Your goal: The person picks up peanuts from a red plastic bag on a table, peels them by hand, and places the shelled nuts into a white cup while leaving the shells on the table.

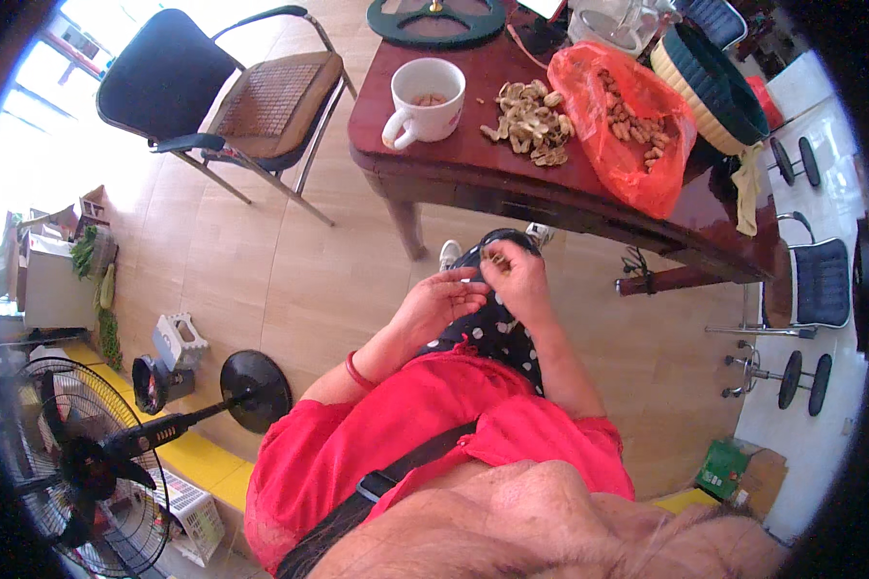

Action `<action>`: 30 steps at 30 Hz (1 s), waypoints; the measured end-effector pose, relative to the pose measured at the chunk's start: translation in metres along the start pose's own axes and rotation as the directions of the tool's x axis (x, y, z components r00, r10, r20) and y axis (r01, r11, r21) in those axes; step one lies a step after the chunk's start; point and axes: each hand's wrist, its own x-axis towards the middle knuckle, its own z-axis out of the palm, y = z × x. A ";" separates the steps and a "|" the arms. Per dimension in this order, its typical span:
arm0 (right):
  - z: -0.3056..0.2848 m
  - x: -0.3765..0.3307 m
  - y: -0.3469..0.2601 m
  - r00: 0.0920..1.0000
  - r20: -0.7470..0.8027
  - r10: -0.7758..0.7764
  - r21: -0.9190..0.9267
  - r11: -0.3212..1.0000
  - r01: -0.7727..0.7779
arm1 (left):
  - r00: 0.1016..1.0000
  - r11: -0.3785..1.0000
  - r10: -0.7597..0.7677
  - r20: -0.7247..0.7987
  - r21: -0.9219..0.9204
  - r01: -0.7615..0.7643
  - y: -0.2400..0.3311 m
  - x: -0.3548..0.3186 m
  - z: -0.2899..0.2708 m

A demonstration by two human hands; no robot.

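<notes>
Over my lap, my right hand [518,282] is closed, its fingertips pinching a small tan peanut [498,260]; whether it is whole or cracked is too small to tell. Just to its left, my left hand [442,301] is palm up with the fingers stretched out, the tips close to my right fingers. On the dark red table ahead lies a pile of peanut shells [531,121]. To its right, an open red plastic bag [589,116] holds several peanuts [630,124]. A white mug [429,100] with reddish-brown bits inside stands left of the shells.
The table's front edge [512,198] runs beyond my knees. A round green stand [436,21] and a cream-and-green basket [710,87] sit on the table. A chair [275,101] stands at the far left, a black floor fan [87,463] at the near left.
</notes>
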 end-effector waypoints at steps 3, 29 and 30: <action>-0.029 0.043 -0.030 0.973 -0.198 -0.117 -0.086 0.991 0.102 | 0.999 0.999 0.040 -0.009 -0.011 -0.040 0.014 -0.008 0.010; 0.006 -0.013 0.021 0.804 0.424 0.416 0.903 -0.255 -0.345 | 0.421 0.046 0.853 0.308 0.759 -0.649 0.171 0.018 0.134; 0.007 -0.012 0.021 0.800 0.431 0.418 0.884 -0.371 -0.283 | 0.237 -0.221 0.874 0.424 0.782 -0.583 0.163 0.018 0.115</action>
